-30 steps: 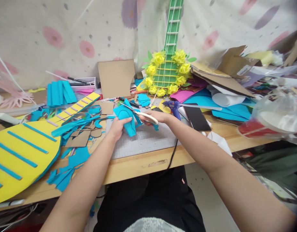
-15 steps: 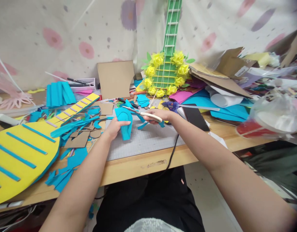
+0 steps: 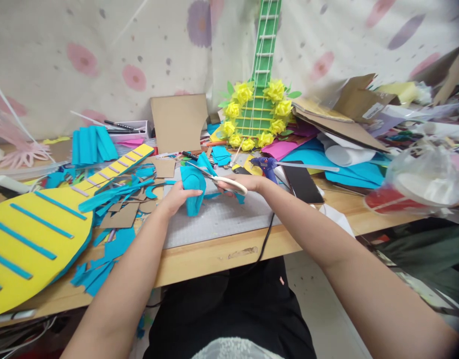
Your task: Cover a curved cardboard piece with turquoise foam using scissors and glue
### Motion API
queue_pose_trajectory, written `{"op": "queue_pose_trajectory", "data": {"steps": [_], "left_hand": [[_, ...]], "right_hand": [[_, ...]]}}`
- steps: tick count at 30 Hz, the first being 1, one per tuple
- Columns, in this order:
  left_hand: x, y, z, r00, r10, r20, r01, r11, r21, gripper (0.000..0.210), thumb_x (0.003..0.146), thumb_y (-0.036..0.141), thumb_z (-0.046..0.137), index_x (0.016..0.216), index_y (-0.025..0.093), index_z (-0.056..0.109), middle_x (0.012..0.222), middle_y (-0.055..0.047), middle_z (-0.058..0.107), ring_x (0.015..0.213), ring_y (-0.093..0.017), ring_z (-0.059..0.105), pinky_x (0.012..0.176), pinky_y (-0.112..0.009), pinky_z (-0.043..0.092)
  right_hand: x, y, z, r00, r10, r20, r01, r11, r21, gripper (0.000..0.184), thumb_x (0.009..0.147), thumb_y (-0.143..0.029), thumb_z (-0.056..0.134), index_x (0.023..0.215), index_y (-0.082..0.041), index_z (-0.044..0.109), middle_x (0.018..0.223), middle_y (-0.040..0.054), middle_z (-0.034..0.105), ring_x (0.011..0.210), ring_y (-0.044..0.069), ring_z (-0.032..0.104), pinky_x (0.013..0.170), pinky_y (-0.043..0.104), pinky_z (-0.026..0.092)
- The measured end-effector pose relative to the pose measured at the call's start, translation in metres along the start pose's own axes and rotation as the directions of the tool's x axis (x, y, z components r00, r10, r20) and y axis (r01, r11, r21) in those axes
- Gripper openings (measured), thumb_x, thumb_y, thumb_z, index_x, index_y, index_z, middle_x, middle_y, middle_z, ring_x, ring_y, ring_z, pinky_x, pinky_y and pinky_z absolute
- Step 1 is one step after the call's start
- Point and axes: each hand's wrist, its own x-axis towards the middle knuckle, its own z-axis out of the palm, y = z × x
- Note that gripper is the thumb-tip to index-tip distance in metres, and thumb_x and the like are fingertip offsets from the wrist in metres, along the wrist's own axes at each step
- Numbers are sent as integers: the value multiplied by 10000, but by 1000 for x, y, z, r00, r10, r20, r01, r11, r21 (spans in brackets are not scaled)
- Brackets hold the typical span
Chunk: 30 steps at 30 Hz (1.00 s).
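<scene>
over the grey mat (image 3: 218, 224) on the tabletop (image 3: 210, 267), your left hand (image 3: 175, 198) holds up a soft-looking blue piece (image 3: 191, 175), its grip pinched on the near part with the thumb laid across the front. your right hand (image 3: 253, 182) has its grip around the white handles of the scissors (image 3: 220, 179), whose blades point left and slightly away from you, right by the piece's upper right edge; how far apart the blades stand is too fine to tell. the likeliest slip, as i judge it, is a wandering cut: the piece seems thin enough to bend, so if your pinch lets it swing or fold, the blades could stray from what looks like a curved line on its face. your left thumb sits below the blades, so turning the piece carelessly could bring it into their path. a loose blue strip (image 3: 211, 196) lies between your hands and might catch on the scissors, and the glue gun (image 3: 265, 167) rests just beyond your right wrist, where a wide backward swing could knock it. against half a second ago, the scissors have come a little left, closer to the piece, and the strip shows nearer to it too. a second ago the piece slanted, with a broad corner reaching left above your fingers; now it hangs straighter and looks narrower.
</scene>
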Motion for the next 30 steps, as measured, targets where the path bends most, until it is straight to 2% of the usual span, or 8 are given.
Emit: {"op": "queue_pose_trajectory", "data": {"steps": [8,12,18,24,30], "left_hand": [[2,-4,2,1000,10,-28,-12,997,-79,299,465,272,794,676,156,616,663,-10,638,604,-163,565,665,-330,465],[0,1,2,1000,0,-11,-1,996,-90,298,443,276,795,629,144,604,630,-15,624,573,-160,551,653,-336,464],[-1,1,0,1000,1,14,0,998,-59,264,454,260,791,598,152,598,624,-3,611,567,-142,531,632,-307,448],[1,-3,1,999,31,8,-31,998,-52,248,481,266,783,568,157,577,597,7,598,554,-137,522,650,-309,444],[0,-1,0,1000,6,31,-3,997,-73,255,468,254,784,619,150,608,640,-5,621,577,-149,542,655,-320,453]], "right_hand": [[4,-2,6,1000,-19,-17,20,994,110,427,751,-571,547,748,-156,446,663,-43,404,554,47,423,494,186,367],[5,0,5,999,-25,-30,29,989,144,466,715,-594,576,697,-158,411,629,-52,378,518,40,396,457,182,340],[2,3,1,1000,27,-15,-23,983,181,499,665,-616,611,693,-165,400,571,-69,364,471,36,374,411,173,302],[3,1,5,999,16,-39,-6,973,233,471,680,-578,623,696,-166,396,596,-65,366,469,29,360,404,173,294],[3,1,2,998,62,-30,-53,972,227,468,663,-554,654,690,-165,395,556,-78,347,458,25,344,403,164,278]]}}
